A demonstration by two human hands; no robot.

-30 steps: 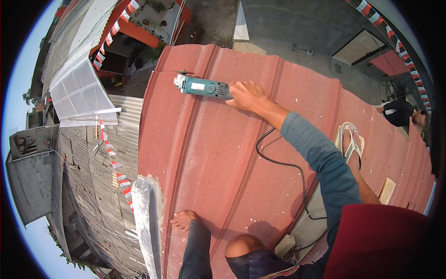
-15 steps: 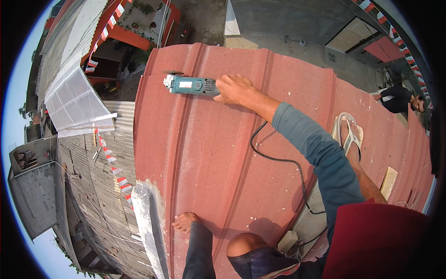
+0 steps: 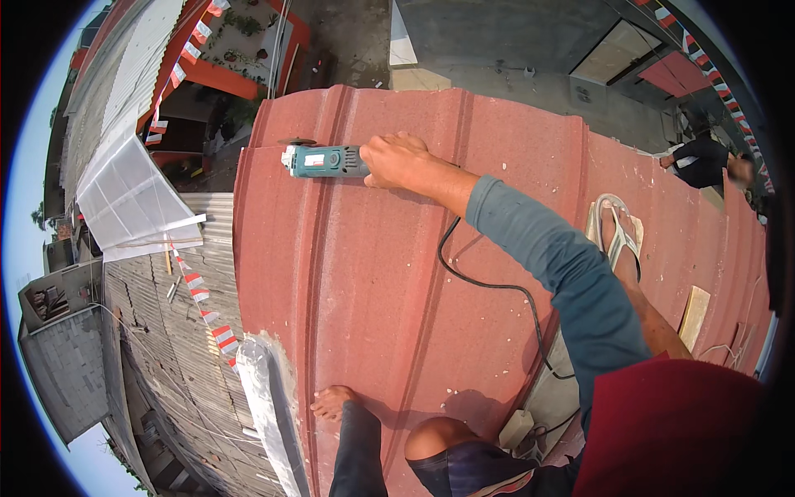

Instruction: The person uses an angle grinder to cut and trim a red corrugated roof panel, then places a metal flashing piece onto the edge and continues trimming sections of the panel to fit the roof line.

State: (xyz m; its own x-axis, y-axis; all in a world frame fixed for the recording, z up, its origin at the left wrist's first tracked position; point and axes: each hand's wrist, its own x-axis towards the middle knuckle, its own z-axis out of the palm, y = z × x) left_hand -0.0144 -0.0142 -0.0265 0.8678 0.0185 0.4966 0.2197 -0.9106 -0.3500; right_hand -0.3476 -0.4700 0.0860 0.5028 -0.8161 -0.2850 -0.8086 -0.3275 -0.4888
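Note:
My right hand (image 3: 397, 161) grips the rear body of a teal angle grinder (image 3: 330, 161), which lies sideways over the red ribbed metal roof sheet (image 3: 373, 248). The grinder's thin disc (image 3: 296, 142) is at its left end, beside a raised rib. From there a thin straight line runs across the sheet to its left edge. A black power cord (image 3: 489, 284) loops from behind the grip toward my body. Lower left, my left hand (image 3: 334, 402) rests on the sheet with its fingers stretched out, holding nothing.
Beyond the sheet's left edge lies a lower grey corrugated roof (image 3: 166, 331) with red-and-white bunting (image 3: 197, 290). A white-coated ridge (image 3: 265, 406) borders the sheet near my left hand. My sandalled foot (image 3: 617, 232) stands on the right. Another person (image 3: 702, 161) is at the far right.
The whole view has shifted slightly, so the roof and grinder appear a little farther left and lower. My right hand still holds the grinder, and my left hand stays on the sheet.

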